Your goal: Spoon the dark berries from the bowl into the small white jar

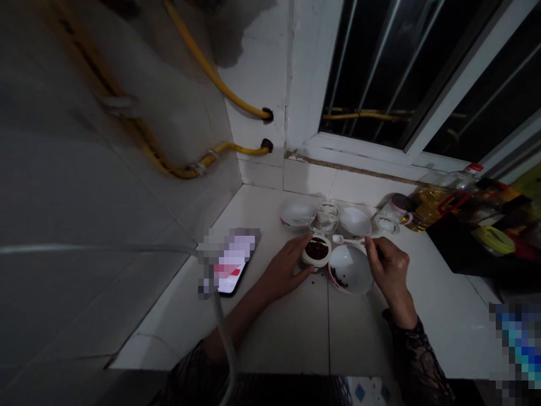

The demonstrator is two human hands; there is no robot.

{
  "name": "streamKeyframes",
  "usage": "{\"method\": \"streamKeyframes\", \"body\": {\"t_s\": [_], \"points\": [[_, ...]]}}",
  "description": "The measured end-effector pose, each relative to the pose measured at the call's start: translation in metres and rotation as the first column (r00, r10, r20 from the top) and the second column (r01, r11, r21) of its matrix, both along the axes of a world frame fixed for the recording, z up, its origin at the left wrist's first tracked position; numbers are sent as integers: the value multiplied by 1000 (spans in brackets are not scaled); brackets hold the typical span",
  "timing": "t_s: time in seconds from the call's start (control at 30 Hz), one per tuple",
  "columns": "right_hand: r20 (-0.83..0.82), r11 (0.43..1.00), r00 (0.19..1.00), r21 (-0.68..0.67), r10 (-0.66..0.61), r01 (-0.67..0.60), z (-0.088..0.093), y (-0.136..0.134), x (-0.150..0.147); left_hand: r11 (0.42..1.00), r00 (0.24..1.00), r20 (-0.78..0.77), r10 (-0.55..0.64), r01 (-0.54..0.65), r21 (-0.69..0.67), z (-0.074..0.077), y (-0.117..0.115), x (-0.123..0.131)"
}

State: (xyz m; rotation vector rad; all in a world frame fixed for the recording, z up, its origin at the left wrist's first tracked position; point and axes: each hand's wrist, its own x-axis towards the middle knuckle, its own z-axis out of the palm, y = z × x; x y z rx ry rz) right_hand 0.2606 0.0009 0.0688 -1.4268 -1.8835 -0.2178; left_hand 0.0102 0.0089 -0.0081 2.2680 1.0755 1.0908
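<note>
My left hand [291,264] is wrapped around a small spice jar [316,251] with dark reddish contents; its clear lid [325,217] is flipped back. My right hand [387,264] pinches the handle of a small white spoon [339,239], its scoop just right of the jar and above the rim of a white bowl [357,269]. Small dark bits [337,277] lie in the bowl's left side, and a few specks are on the counter by the jar.
Two white bowls [298,213] [355,220] stand behind the jar. At the right are a glass jar [387,221] on its side, an oil bottle [429,203] and a dark box of containers [452,248]. A lit phone [236,262] lies left; a pale cable [224,332] hangs in front.
</note>
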Motion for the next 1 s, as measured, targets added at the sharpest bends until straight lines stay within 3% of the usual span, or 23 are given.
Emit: {"method": "streamKeyframes", "body": {"t_s": [0.1,0.27,0.4,0.63,0.83,1.0], "points": [[79,980,995,-188,-57,71,-3,2,24,1000,1000,-1,6,-6,-1,0,0,0],[262,878,960,-430,-101,210,-7,1,50,1000,1000,-3,10,-10,-7,1,-1,0],[176,812,984,-571,-23,121,-12,0,39,1000,1000,-2,16,-17,-12,1,-1,0],[-114,820,993,-570,-26,-44,-25,5,11,1000,1000,-16,20,-20,-24,1,-1,0],[-329,841,944,-521,-37,-148,-23,4,9,1000,1000,-1,26,-26,-11,0,-1,0],[-445,845,890,-508,-94,-165,-22,4,12,999,999,-18,26,-27,-38,2,-1,0]]}}
